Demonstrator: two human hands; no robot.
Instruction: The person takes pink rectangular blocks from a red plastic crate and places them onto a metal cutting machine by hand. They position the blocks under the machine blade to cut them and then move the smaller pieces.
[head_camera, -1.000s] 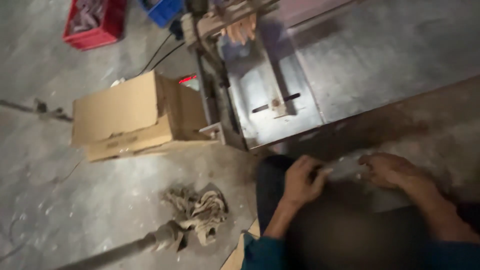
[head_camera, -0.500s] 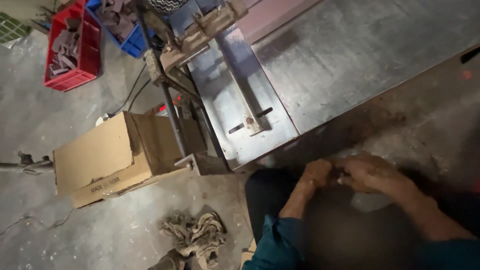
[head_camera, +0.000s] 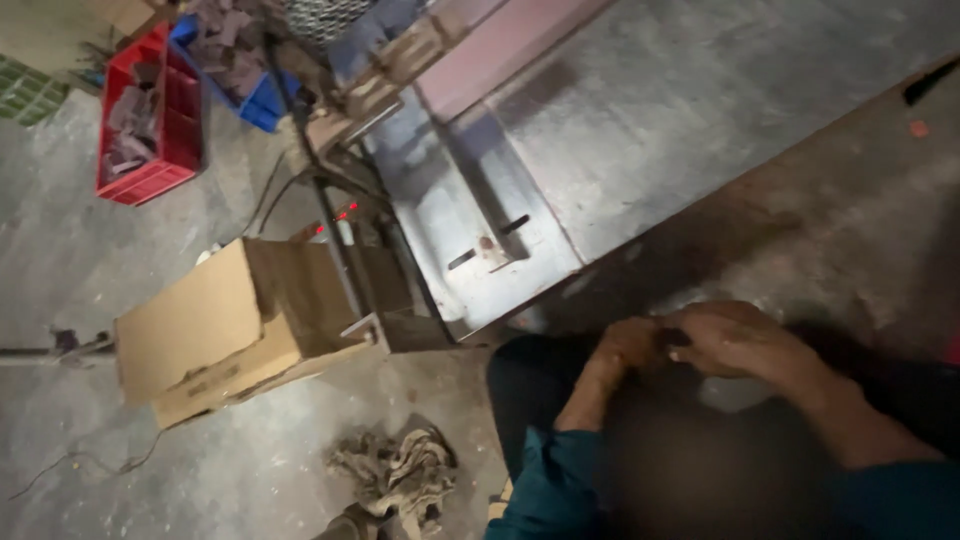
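Observation:
My left hand (head_camera: 625, 350) and my right hand (head_camera: 735, 338) meet over my lap, just below the front edge of a grey metal machine table (head_camera: 640, 120). Both hands are curled, fingers touching, around a small dark object (head_camera: 676, 337) that is mostly hidden between them. I cannot tell what the object is. My teal sleeves (head_camera: 540, 490) frame the bottom of the view. A steel plate (head_camera: 470, 225) with two short slots lies on the table's near left part.
An open cardboard box (head_camera: 225, 330) stands on the concrete floor at the left. A bundle of dirty rags (head_camera: 400, 470) lies below it. A red crate (head_camera: 150, 115) and a blue crate (head_camera: 262, 100) with scrap sit at the top left. Cables run near the machine.
My two hands have come together from apart and now close on the small object. The view has shifted, so box and machine sit further right and lower.

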